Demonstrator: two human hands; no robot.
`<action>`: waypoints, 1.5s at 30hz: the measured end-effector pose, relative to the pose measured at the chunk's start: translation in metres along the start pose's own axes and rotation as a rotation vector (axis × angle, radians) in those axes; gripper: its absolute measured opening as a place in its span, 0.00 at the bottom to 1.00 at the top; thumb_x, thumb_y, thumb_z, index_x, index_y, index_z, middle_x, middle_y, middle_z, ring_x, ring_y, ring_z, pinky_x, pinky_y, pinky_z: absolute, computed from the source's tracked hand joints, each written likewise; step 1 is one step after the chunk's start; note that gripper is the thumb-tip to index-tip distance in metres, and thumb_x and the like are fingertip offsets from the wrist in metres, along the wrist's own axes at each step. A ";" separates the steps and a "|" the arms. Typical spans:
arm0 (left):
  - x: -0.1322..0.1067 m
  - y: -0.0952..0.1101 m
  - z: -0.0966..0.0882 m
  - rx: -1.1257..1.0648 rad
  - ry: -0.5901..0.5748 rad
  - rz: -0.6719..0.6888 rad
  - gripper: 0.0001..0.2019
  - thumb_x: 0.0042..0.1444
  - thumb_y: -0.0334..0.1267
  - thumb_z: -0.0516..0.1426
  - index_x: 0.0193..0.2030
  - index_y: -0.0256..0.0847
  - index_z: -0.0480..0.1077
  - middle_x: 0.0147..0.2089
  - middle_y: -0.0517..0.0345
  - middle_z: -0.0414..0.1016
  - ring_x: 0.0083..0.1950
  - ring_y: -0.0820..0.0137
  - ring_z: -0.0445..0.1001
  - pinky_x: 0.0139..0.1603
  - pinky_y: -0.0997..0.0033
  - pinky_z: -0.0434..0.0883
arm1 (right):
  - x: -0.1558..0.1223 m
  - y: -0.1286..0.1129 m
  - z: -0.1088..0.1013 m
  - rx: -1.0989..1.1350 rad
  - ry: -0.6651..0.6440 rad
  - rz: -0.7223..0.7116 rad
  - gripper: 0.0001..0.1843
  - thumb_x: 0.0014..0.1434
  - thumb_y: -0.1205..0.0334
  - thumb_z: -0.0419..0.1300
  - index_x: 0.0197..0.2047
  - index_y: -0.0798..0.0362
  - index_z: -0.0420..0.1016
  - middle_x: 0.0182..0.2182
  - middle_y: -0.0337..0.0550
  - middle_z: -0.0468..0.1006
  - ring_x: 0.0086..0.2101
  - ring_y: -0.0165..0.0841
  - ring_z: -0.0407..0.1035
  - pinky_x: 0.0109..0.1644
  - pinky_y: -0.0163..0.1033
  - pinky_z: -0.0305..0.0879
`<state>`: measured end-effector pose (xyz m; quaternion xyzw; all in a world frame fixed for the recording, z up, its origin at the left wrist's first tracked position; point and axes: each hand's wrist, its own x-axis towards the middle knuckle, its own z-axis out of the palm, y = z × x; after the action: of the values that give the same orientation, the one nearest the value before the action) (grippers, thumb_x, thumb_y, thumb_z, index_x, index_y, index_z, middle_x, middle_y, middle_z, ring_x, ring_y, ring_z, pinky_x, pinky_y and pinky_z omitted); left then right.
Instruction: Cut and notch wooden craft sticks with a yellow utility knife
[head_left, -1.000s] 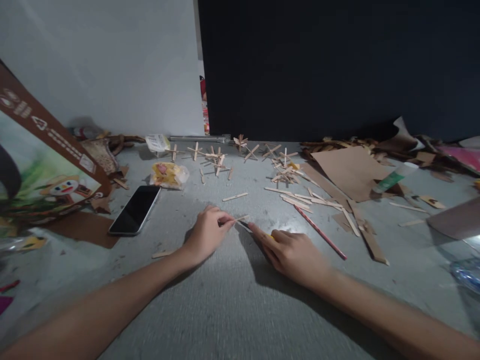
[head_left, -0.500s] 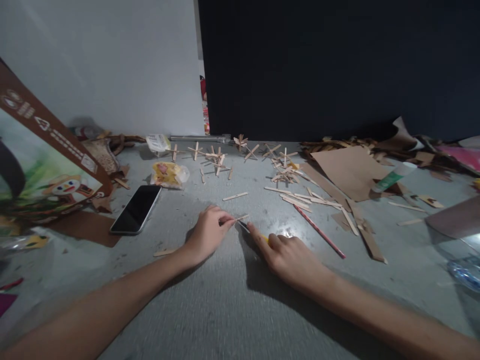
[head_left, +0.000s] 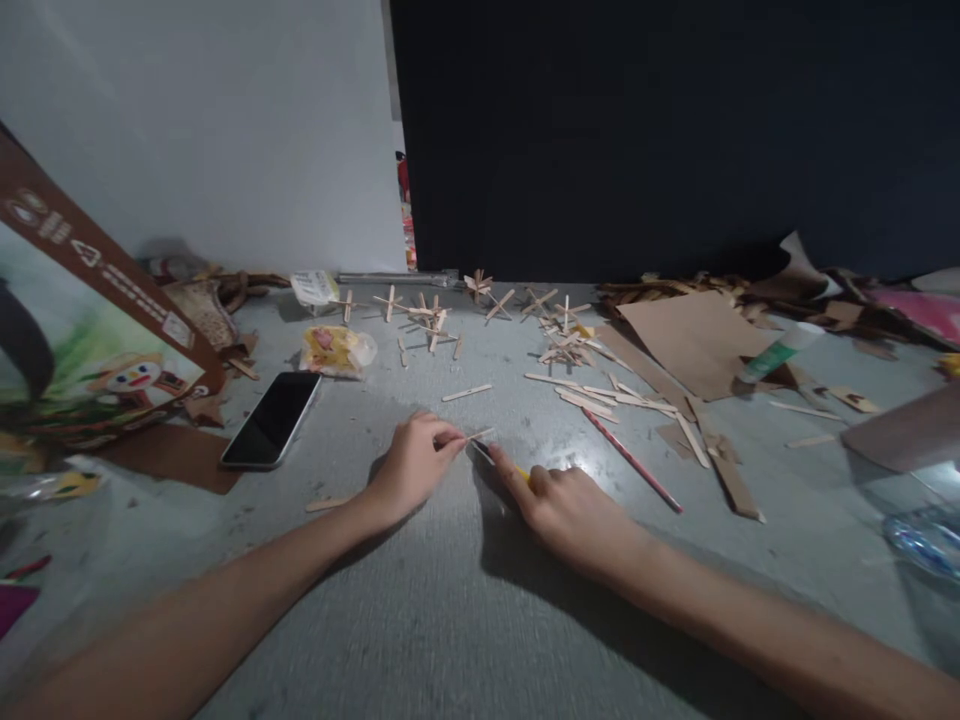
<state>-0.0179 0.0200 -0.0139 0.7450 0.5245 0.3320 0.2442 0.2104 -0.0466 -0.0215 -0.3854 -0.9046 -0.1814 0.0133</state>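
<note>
Right hand (head_left: 574, 512) has edged slightly towards the left hand (head_left: 416, 465) over the last second, its index finger now stretched straighter along a yellow-handled knife (head_left: 523, 476), while the left hand has stayed put. That brings the blade close beside the thin wooden stick (head_left: 482, 434) jutting from the left fingers; whether edge and wood touch is too small to tell. Left thumb and index fingertips are pinched together on the stick's near end, leaving its far end free; the right fingers are curled closed round the knife handle. Pale, flat, round-ended craft sticks (head_left: 645, 404) lie scattered beyond the right fingers, with a slim, glossy red pencil (head_left: 632, 458) nearer to them. Straight ahead of both sets of fingers, crossed sticks (head_left: 437, 328) form spiky star shapes. Matte brown cardboard (head_left: 690, 340) sits farther off past the right fingers, and a smooth, dark-glass smartphone (head_left: 274, 420) lies left of the left fingers, on a grey, finely scuffed table (head_left: 390, 620).
</note>
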 end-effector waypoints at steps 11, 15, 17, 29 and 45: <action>0.001 -0.004 0.002 0.003 0.008 0.013 0.04 0.59 0.30 0.66 0.34 0.40 0.83 0.32 0.55 0.80 0.37 0.64 0.78 0.44 0.64 0.74 | 0.002 -0.006 -0.006 0.059 -0.029 0.060 0.45 0.58 0.80 0.54 0.77 0.66 0.50 0.31 0.51 0.83 0.23 0.36 0.71 0.25 0.42 0.46; 0.000 -0.005 0.002 -0.024 0.001 0.043 0.03 0.60 0.32 0.65 0.35 0.40 0.82 0.34 0.54 0.81 0.38 0.63 0.79 0.44 0.64 0.74 | 0.001 0.003 -0.009 0.156 -0.014 0.159 0.39 0.62 0.74 0.57 0.75 0.60 0.56 0.32 0.48 0.84 0.25 0.37 0.74 0.26 0.39 0.50; 0.000 -0.007 0.001 -0.071 0.011 0.038 0.04 0.61 0.33 0.64 0.36 0.41 0.82 0.35 0.54 0.81 0.38 0.64 0.78 0.44 0.64 0.74 | 0.002 0.011 -0.008 0.247 0.073 0.197 0.28 0.68 0.70 0.55 0.70 0.59 0.64 0.33 0.49 0.84 0.28 0.38 0.76 0.28 0.38 0.56; -0.017 0.018 0.010 -0.758 -0.168 -0.135 0.19 0.65 0.57 0.60 0.41 0.42 0.65 0.29 0.63 0.72 0.26 0.73 0.68 0.28 0.73 0.65 | 0.007 0.037 0.002 0.583 0.302 0.122 0.19 0.78 0.61 0.47 0.66 0.54 0.67 0.41 0.52 0.79 0.36 0.39 0.76 0.38 0.41 0.72; -0.026 0.030 0.010 -0.948 -0.236 -0.195 0.25 0.58 0.61 0.66 0.41 0.39 0.71 0.28 0.61 0.75 0.23 0.75 0.69 0.26 0.72 0.67 | 0.005 0.044 0.010 0.724 0.550 0.030 0.27 0.76 0.68 0.49 0.74 0.45 0.66 0.44 0.50 0.79 0.41 0.39 0.75 0.43 0.44 0.75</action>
<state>0.0018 -0.0141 -0.0052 0.5318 0.3519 0.4231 0.6437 0.2389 -0.0121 -0.0160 -0.3063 -0.8669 0.0512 0.3898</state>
